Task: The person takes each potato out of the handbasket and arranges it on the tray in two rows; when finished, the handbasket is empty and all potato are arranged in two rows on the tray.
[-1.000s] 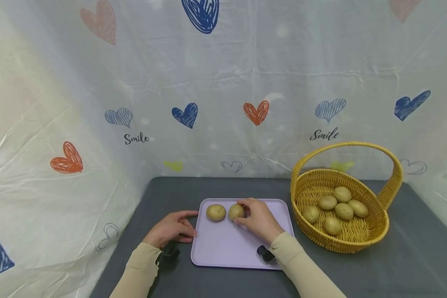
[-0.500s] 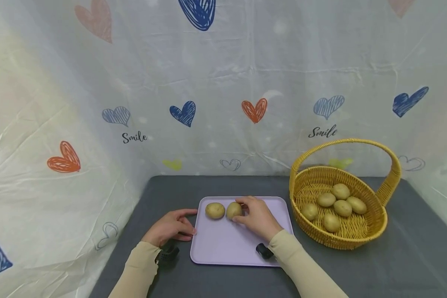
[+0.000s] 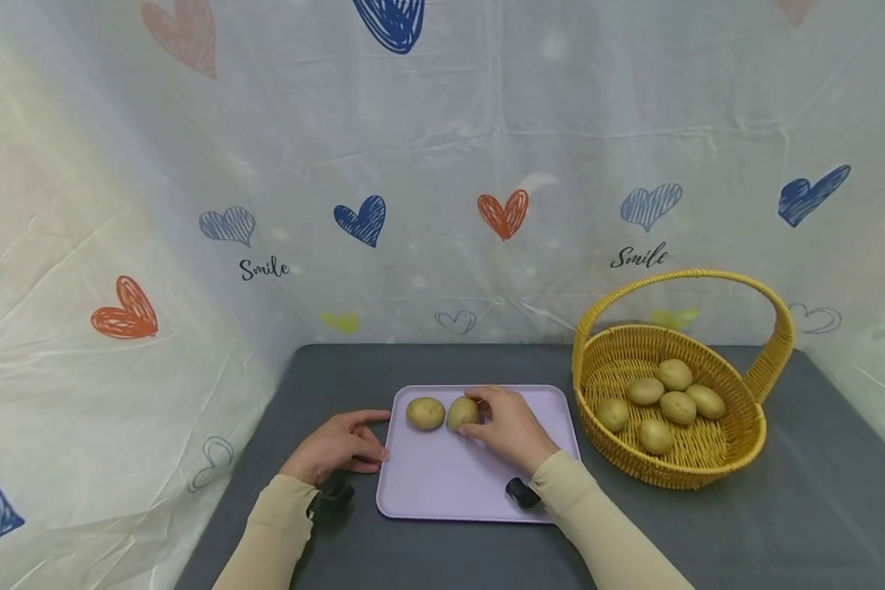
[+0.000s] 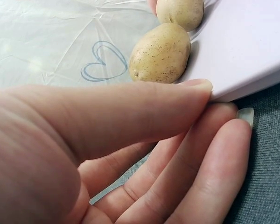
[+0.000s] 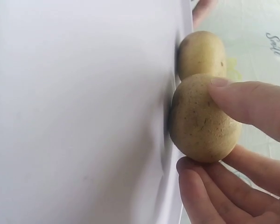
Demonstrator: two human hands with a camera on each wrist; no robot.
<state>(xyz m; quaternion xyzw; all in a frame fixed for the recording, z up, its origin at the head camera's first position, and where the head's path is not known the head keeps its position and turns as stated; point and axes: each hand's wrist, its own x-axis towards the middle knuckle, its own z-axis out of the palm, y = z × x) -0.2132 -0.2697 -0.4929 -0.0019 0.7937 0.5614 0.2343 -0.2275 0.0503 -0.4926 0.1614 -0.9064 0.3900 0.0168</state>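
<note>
Near the back of a lilac tray (image 3: pixel 442 483), my right hand (image 3: pixel 515 428) holds a potato (image 3: pixel 462 414) between thumb and fingertips. The right wrist view shows this potato (image 5: pixel 203 119) resting against the tray surface. Just left of it lies a second potato (image 3: pixel 425 413) on the tray; a narrow gap parts them in the head view. My left hand (image 3: pixel 338 447) is at the tray's left edge. In the left wrist view, its thumb lies on the tray rim (image 4: pixel 252 88) and its curled fingers sit against the side.
A yellow wicker basket (image 3: pixel 590 416) with a tall handle stands right of the tray and contains several potatoes (image 3: pixel 678 407). The dark grey table (image 3: pixel 354 369) extends around both. Behind and left hangs a white curtain (image 3: pixel 413 123) printed with hearts.
The head view shifts slightly, so the scene sits a little higher. The held potato stays about in place beside the other one; both hands keep their hold.
</note>
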